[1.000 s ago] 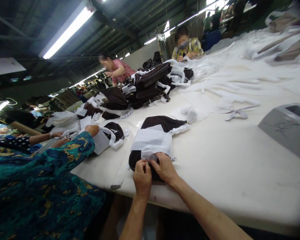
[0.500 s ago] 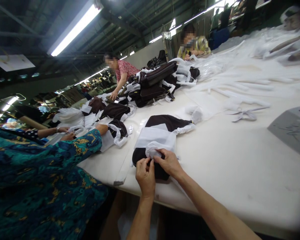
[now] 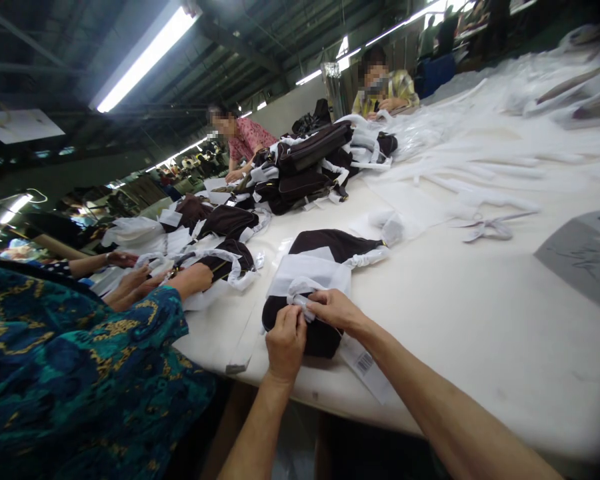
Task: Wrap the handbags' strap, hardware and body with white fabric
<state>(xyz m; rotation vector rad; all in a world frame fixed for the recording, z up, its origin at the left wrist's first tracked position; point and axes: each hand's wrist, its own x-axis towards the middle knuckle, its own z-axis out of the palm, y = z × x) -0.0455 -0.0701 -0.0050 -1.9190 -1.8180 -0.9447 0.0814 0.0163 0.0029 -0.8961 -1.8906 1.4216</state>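
A dark brown bag [image 3: 325, 340] lies on the white table in front of me, with a sheet of white tissue paper [image 3: 325, 272] across its middle. Its strap end [image 3: 380, 255] is wrapped in white. My left hand [image 3: 286, 340] pinches a white wrapping strip [image 3: 300, 291] over the bag's near part. From the right, my right hand [image 3: 337, 310] grips the same strip between thumb and fingers. The two hands are close together. A white tag with a barcode [image 3: 364, 363] sticks out below the bag's right side.
A pile of dark bags [image 3: 310, 160] with white-wrapped straps stands farther back. To my left a person in a teal patterned sleeve [image 3: 155, 313] handles another bag [image 3: 233, 257]. White wrapping strips [image 3: 487, 228] and a grey panel [image 3: 585, 253] lie on the right.
The strip at my fingers has turned from a bunched puff to a loop. The barcode tag now shows beside the bag. The neighbour's arm has drawn back to the left.
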